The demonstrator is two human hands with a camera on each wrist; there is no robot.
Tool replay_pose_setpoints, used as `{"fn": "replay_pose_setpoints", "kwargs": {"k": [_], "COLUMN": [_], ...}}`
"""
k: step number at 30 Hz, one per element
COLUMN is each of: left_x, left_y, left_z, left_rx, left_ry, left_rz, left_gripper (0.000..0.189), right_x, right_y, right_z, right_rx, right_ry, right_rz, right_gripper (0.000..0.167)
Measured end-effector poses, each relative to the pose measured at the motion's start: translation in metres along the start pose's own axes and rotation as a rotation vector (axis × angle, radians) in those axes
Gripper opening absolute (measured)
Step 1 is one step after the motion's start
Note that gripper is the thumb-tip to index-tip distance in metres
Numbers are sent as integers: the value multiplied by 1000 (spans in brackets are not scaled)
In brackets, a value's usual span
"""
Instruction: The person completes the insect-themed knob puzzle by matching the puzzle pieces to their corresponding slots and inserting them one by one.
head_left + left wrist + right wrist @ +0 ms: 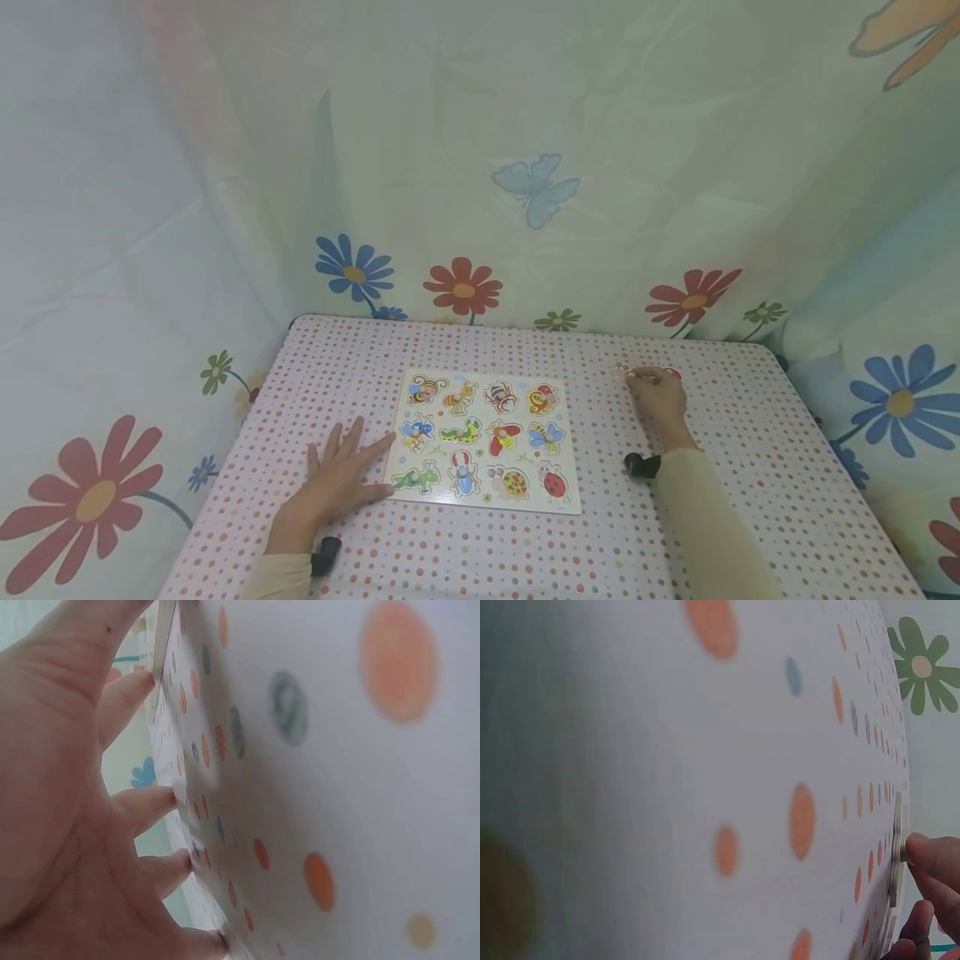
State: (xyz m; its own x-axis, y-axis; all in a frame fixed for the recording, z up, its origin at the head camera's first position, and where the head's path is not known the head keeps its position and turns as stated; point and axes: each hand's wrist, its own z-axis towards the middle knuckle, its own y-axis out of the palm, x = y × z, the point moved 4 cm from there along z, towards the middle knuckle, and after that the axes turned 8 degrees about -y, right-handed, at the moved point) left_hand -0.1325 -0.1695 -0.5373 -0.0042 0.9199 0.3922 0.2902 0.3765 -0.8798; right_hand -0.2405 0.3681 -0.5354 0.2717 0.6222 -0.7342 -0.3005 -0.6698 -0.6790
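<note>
A wooden insect puzzle board (480, 505) lies flat on the dotted cloth, with several bug pictures in rows. My left hand (341, 475) rests to its left with the fingers spread; thumb and index finger reach the board's left edge. In the left wrist view, the fingertips (161, 801) touch the cloth. Right of the board, my right hand (660, 404) pinches the small knob of a flat puzzle piece (895, 862), seen edge-on in the right wrist view. In the head view, the hand partly covers red and white cut-out shapes (621, 367) there.
The table (480, 558) wears a dotted cloth. A flowered curtain (420, 167) hangs behind it and along both sides. Each wrist carries a black camera, one at the left cuff (326, 557) and one at the right (642, 467).
</note>
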Motion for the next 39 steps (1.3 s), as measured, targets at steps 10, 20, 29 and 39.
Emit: {"fn": "replay_pose_setpoints", "kwargs": {"k": [10, 20, 29, 39], "left_x": [0, -2, -2, -2], "left_y": [-1, 2, 2, 1], "left_z": [-1, 0, 1, 0], "left_rx": [-4, -12, -4, -3], "left_ry": [-4, -1, 0, 9], "left_rz": [-8, -17, -17, -27], "left_gripper": [81, 82, 82, 82], "right_x": [3, -8, -27, -60], "right_y": [2, -4, -8, 2], "right_z": [3, -12, -38, -86], "right_rx": [-5, -27, -73, -134], "right_ry": [12, -53, -178, -354], "right_rz": [-21, 14, 13, 56], "right_gripper": [39, 36, 38, 28]}}
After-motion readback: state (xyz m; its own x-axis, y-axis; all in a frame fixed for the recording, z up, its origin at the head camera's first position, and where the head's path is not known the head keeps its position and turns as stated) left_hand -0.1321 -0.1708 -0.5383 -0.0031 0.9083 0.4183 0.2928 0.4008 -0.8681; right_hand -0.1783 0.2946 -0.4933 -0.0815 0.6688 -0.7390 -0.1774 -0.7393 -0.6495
